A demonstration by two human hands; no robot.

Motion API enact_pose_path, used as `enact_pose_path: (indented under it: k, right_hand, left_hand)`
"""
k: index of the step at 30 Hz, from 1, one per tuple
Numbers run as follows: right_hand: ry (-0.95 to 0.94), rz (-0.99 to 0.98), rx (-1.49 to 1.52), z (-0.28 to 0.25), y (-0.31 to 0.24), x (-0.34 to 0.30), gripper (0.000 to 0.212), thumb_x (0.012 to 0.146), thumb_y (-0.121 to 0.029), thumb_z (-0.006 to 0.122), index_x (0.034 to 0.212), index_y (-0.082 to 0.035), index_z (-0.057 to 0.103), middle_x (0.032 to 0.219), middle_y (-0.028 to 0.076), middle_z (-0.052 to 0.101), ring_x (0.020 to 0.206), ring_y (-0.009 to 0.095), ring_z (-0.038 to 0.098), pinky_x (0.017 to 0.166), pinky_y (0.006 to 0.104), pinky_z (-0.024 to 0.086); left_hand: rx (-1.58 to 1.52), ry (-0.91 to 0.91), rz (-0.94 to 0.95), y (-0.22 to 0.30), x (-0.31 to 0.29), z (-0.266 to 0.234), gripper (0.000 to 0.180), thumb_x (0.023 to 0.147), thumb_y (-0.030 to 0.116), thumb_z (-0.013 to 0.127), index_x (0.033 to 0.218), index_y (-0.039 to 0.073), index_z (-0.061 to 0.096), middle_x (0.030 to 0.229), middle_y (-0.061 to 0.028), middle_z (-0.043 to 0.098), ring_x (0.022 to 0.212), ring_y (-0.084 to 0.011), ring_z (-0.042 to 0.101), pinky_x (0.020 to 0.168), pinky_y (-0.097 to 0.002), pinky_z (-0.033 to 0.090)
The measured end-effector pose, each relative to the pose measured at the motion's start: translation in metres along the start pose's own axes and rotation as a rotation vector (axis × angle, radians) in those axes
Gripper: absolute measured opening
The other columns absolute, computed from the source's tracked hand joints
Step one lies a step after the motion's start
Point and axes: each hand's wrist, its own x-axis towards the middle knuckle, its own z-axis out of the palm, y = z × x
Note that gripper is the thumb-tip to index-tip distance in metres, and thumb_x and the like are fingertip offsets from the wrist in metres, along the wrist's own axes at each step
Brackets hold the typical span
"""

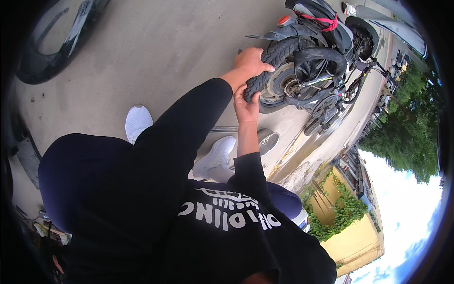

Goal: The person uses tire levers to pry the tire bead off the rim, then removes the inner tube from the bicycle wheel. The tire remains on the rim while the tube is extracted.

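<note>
Well in from the right edge of the grey concrete ground (165, 42), a black knobby rubber tyre (281, 51) sat on the rear of a black-and-grey two-wheeled bike (321, 56). Left hand (250, 62) gripped its tread, thumb toward the sidewall; right hand (247, 110) clasped it just beside, thumb and fingers astride. Some fingertips hidden. My read: uneven pull could've rolled the wheel and pinched fingers; poor propping could've let the bike tip.
</note>
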Motion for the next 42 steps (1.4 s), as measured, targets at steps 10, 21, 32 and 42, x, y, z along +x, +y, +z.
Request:
enact_pose_path:
  k: [10,21,32,42]
  right_hand:
    - [-0.224,-0.063,-0.238,-0.039,-0.025,0.005,0.048,0.088,-0.017,0.064,0.128,0.003,0.048,0.13,0.015,0.053,0.121,0.03,0.05,0.106,0.0444,0.042]
    - [-0.376,-0.131,-0.383,-0.054,-0.02,-0.007,0.06,0.086,-0.027,0.068,0.134,-0.003,0.042,0.142,0.014,0.043,0.136,0.031,0.036,0.114,0.0526,0.029]
    - [-0.315,-0.293,-0.59,-0.068,-0.13,0.019,0.065,0.093,-0.044,0.055,0.142,-0.006,0.033,0.147,0.012,0.037,0.137,0.032,0.032,0.116,0.054,0.022]
    - [-0.553,-0.057,-0.248,-0.081,-0.008,0.01,0.06,0.086,-0.037,0.068,0.132,-0.006,0.045,0.142,0.008,0.04,0.136,0.027,0.033,0.115,0.053,0.026]
  left_hand:
    - [-0.217,0.041,-0.017,-0.032,-0.023,0.014,0.052,0.059,0.039,0.085,0.089,0.002,0.064,0.086,-0.0186,0.067,0.083,-0.036,0.065,0.073,-0.0433,0.05]
    - [-0.54,-0.275,0.105,-0.062,-0.002,0.014,0.055,0.064,0.029,0.086,0.101,-0.006,0.065,0.092,-0.0151,0.069,0.084,-0.0218,0.066,0.078,-0.0346,0.051]
    - [-0.674,-0.419,-0.078,-0.063,-0.013,-0.012,0.066,0.081,0.039,0.076,0.127,-0.002,0.052,0.118,-0.0108,0.062,0.104,-0.0198,0.06,0.093,-0.0351,0.047]
    - [-1.19,-0.169,-0.302,-0.074,-0.039,0.022,0.096,0.082,0.081,0.033,0.137,0.003,0.04,0.134,-0.0111,0.048,0.127,-0.0261,0.042,0.108,-0.0453,0.031]
